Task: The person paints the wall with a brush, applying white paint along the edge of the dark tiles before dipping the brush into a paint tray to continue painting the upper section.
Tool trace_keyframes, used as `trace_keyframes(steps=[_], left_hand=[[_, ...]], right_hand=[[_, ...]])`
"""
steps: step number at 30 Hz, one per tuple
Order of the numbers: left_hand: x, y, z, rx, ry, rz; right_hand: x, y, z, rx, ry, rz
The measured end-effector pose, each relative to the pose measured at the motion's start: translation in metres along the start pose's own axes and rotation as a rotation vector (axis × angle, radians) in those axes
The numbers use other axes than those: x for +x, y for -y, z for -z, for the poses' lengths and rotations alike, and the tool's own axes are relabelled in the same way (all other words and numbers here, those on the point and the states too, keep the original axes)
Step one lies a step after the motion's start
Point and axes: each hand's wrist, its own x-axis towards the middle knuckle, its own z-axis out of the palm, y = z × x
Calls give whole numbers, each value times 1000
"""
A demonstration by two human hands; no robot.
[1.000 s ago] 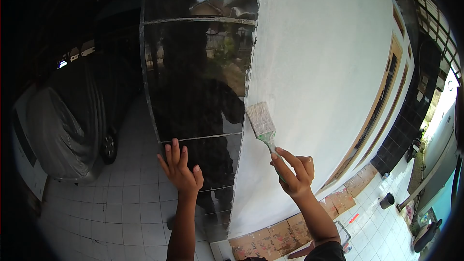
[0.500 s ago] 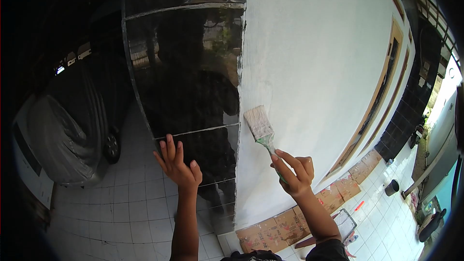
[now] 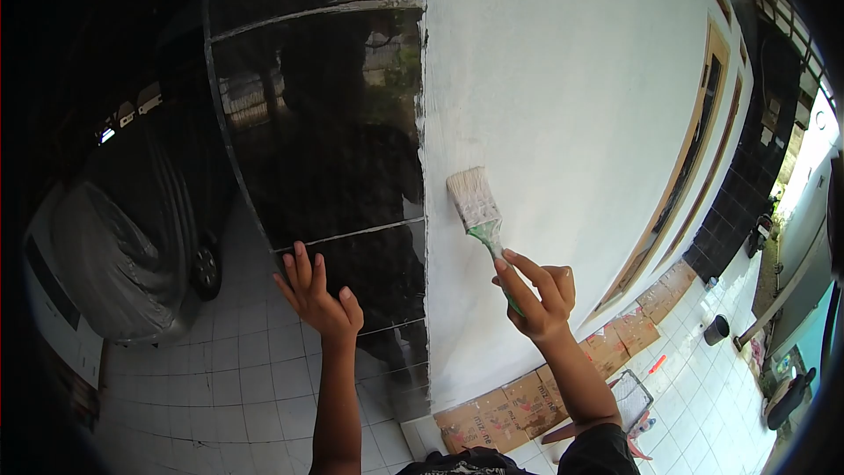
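Observation:
My right hand (image 3: 541, 297) grips the green handle of a paintbrush (image 3: 479, 207), its bristles pointing up and left against the white wall (image 3: 563, 105). White paint coats the bristles and the metal band. To the left, my left hand (image 3: 322, 295) lies with fingers spread on the glossy black tiles (image 3: 325, 167), just below a pale grout line. The seam between tiles and white wall runs upright between my two hands, with ragged white paint along it.
Flattened cardboard (image 3: 501, 409) lines the floor at the wall's foot. A paint tray (image 3: 631, 398) lies near my right elbow, and a dark bucket (image 3: 716, 329) stands farther right. A covered vehicle (image 3: 114, 255) is at the left. A wood-framed window (image 3: 681, 185) is set into the wall.
The brush has moved slightly up the wall and farther right from the tile seam. My left hand stays on the black tiles. The view has shifted slightly.

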Motion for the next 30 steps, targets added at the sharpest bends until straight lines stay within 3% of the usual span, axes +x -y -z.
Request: trace_keyframes(steps=[4,10,20,26,29,30], left_hand=[[0,-1,-1,-1,-10,10],[1,-3,1,10,8,11],[-1,-1,-2,12,11,6],[-1,-1,-1,24,11,6],[-1,-1,-2,26,8,9],[-1,-1,-2,20,8,10]], right_hand=[[-2,8,17,-14,35,3],[30,-8,-5,-48,-140,45],[-31,10,16,33,61,-64],[13,-5,22,473,-29,-513],[16,-13,21,681,23,-816],[18,-14,20,681,28,-813]])
